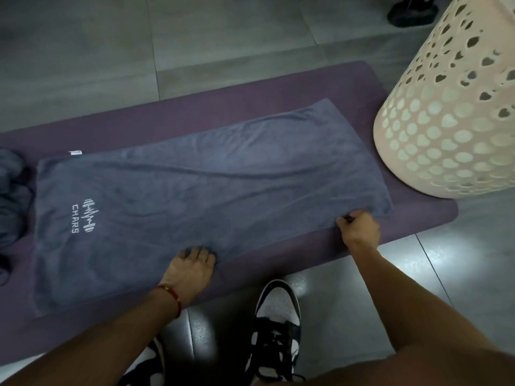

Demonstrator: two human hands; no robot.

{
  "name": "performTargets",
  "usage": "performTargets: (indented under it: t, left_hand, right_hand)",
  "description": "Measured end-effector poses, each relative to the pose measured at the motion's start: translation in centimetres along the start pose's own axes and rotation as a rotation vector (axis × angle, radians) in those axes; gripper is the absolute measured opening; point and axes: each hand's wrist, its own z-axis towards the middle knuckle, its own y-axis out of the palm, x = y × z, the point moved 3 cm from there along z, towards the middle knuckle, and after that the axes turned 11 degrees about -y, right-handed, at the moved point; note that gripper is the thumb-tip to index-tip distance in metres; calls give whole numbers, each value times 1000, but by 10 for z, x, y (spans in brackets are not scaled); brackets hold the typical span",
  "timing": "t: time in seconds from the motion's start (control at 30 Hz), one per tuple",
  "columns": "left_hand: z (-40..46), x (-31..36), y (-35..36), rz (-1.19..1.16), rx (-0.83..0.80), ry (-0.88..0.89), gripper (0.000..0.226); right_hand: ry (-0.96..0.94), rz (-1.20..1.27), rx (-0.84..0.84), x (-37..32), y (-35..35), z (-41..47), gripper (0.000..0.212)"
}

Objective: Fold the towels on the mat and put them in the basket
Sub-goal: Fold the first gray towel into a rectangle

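1. Towel (195, 190), grey-blue with a white logo near its left end, lies spread flat along the purple mat (250, 87), its near long edge following the mat's near edge.
2. Nearest the camera, two black-and-white sneakers (276, 324) stand on the glossy tiled floor (459, 274) just off the mat's near edge.
3. Left hand (189, 271), with a red cord bracelet (172, 296) at the wrist, rests on the towel's near edge around the middle; its fingers curl onto the cloth, but whether the grip is pinching or only pressing I cannot tell.
4. Right hand (359, 227) has its grip closed on the towel's near right corner, close to the mat's right end.
5. A heap of more grey cloth (12, 196) sits at the mat's left end, just beside the towel.
6. Basket (451, 107), pale with heart-shaped cut-outs, stands on the mat's right end past the towel; its inside is not visible.
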Motion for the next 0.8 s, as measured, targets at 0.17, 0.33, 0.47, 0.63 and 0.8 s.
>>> performTargets:
  t: [0.17, 0.33, 0.47, 0.63, 0.8]
  left_hand:
    - [-7, 4, 8, -15, -98, -41, 33]
    - [-8, 8, 15, -38, -167, -111, 38]
    - [-15, 9, 18, -57, -131, -132, 41]
    - [-16, 6, 16, -105, -137, -154, 37]
    - [-13, 4, 13, -87, -323, -17, 34]
  right_hand:
    - [-294, -256, -75, 1, 4, -13, 24]
    - [-528, -606, -56, 3, 0, -16, 20]
    - [-605, -773, -172, -6, -4, -4, 10]
    - [-660, -959, -266, 0, -21, -4, 15]
    - [-607, -1032, -265, -38, -9, -30, 36]
